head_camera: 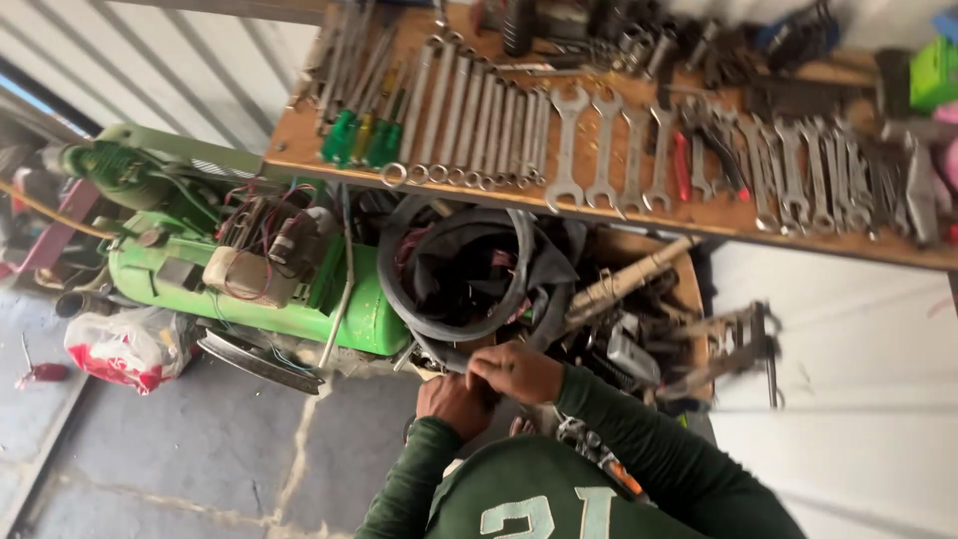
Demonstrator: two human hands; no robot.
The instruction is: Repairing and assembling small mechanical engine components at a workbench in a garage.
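Note:
My left hand (pixel 454 404) and my right hand (pixel 514 371) are pressed together low in the middle of the view, both in dark green sleeves. Their fingers are curled, and whatever lies between them is hidden. They sit just below the lower edge of a black rubber tube (pixel 454 269) that is looped over a heap of parts. To the right of my hands is a wooden box (pixel 691 289) full of metal tools and clamps.
A wooden shelf (pixel 299 150) above carries rows of spanners (pixel 599 150), green-handled screwdrivers (pixel 364 135) and pliers. A green machine with a tank and loose wires (pixel 249 289) stands to the left, with a red and white plastic bag (pixel 125 349) on the cracked concrete floor (pixel 220 439).

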